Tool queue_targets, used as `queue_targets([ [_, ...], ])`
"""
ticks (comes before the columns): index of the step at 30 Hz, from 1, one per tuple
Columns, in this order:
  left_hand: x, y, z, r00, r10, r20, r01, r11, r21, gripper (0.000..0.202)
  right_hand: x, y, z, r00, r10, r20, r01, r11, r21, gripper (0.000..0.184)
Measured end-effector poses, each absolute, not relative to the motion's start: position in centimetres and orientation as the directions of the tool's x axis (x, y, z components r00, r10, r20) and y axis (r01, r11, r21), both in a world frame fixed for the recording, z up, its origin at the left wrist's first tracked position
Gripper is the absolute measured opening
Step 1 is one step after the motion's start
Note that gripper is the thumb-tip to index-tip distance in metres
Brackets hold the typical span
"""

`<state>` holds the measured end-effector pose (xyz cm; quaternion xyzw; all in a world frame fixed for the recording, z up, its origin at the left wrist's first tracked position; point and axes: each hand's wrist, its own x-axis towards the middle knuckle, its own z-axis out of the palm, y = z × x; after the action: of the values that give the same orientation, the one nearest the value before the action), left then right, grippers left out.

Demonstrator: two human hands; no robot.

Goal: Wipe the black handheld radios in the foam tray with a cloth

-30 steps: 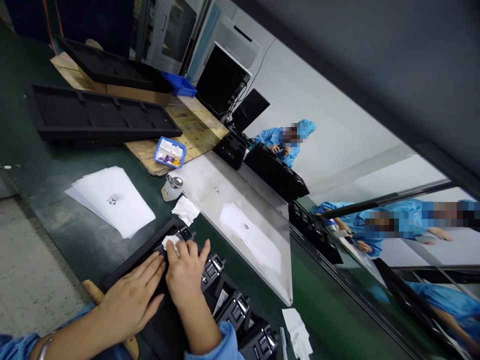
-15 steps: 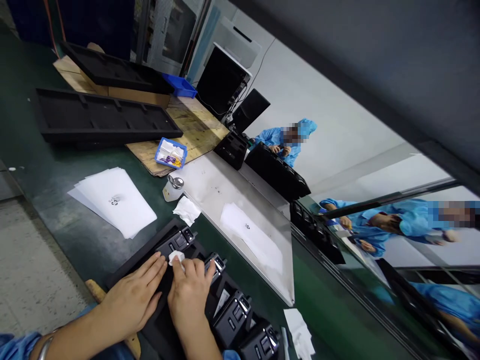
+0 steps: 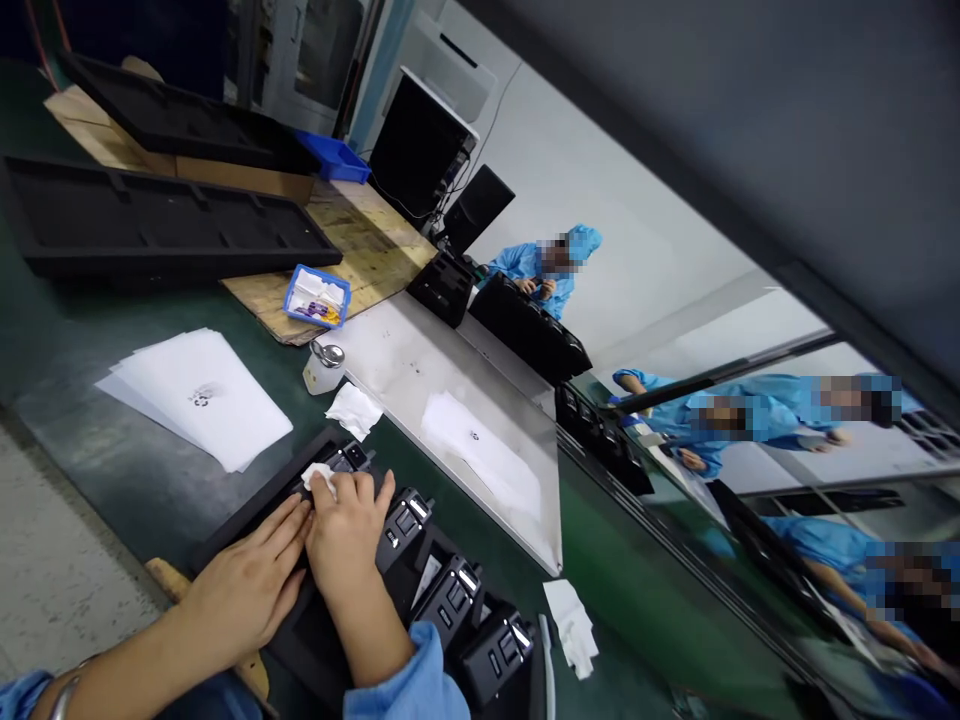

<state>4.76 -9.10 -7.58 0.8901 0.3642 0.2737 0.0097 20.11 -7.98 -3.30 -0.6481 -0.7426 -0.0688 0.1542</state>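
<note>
A black foam tray (image 3: 251, 515) at the near edge of the green table holds a row of black switch units (image 3: 450, 600). My left hand (image 3: 244, 585) lies flat with fingers stretched out on the tray's left part. My right hand (image 3: 345, 530) presses a small white wipe (image 3: 316, 474) with closed fingers onto the farthest black unit (image 3: 349, 458) in the row.
A stack of white sheets (image 3: 199, 395) lies left of the tray. A small bottle (image 3: 322, 365), crumpled wipes (image 3: 352, 408), a metal plate (image 3: 450, 420), a blue bin (image 3: 316, 297) and empty black trays (image 3: 150, 220) stand beyond. Workers in blue suits sit at the right.
My right hand slid the wipe back along the unit towards me, then out again to its far end. The camera view shifted slightly to the right.
</note>
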Motion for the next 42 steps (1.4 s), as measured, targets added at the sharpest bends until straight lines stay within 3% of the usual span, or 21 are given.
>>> queue_targets([
  [4,4.6,-8.8,-7.9,0.598,0.639,0.484,0.635,-0.746,0.201,0.052,20.4,-8.4,-2.9,-0.083,0.94,0.33,0.99,0.117,-0.084,0.029],
  [10,4.3,-8.5,-7.5,0.573,0.647,0.503,0.62,-0.744,0.249,0.053,27.5,-14.6,-0.8,0.102,0.897,0.43,0.975,-0.003,-0.224,0.033],
  [14,6.2,-9.5,-6.6,0.619,0.571,0.539,0.557,-0.803,0.212,0.053,32.2,-15.8,-0.2,0.211,0.834,0.51,0.974,-0.135,-0.182,0.033],
  [18,9.8,-11.3,-6.6,0.752,0.452,0.48,0.422,-0.889,0.175,0.062,32.4,-12.7,-0.9,0.149,0.877,0.457,0.985,-0.092,-0.145,0.03],
  [24,11.4,-11.8,-7.2,0.805,0.46,0.374,0.406,-0.887,0.218,0.071,32.6,-11.8,-1.8,0.136,0.917,0.374,0.991,-0.121,-0.062,0.031],
  [29,11.1,-11.4,-6.7,0.808,0.429,0.405,0.379,-0.903,0.202,0.072,32.7,-12.4,-2.3,0.119,0.902,0.414,0.992,-0.094,-0.078,0.033],
  [34,11.3,-11.2,-6.5,0.806,0.432,0.405,0.405,-0.901,0.155,0.071,33.7,-10.7,-1.5,0.047,0.937,0.346,0.999,-0.043,-0.02,0.031],
  [38,11.3,-11.1,-6.0,0.818,0.386,0.427,0.4,-0.915,0.062,0.07,34.8,-12.9,-2.3,0.066,0.908,0.414,0.996,-0.037,-0.077,0.033],
  [42,11.5,-11.1,-5.8,0.82,0.383,0.426,0.4,-0.915,0.052,0.068,34.4,-12.4,-2.2,-0.004,0.913,0.407,0.995,0.045,-0.089,0.03],
])
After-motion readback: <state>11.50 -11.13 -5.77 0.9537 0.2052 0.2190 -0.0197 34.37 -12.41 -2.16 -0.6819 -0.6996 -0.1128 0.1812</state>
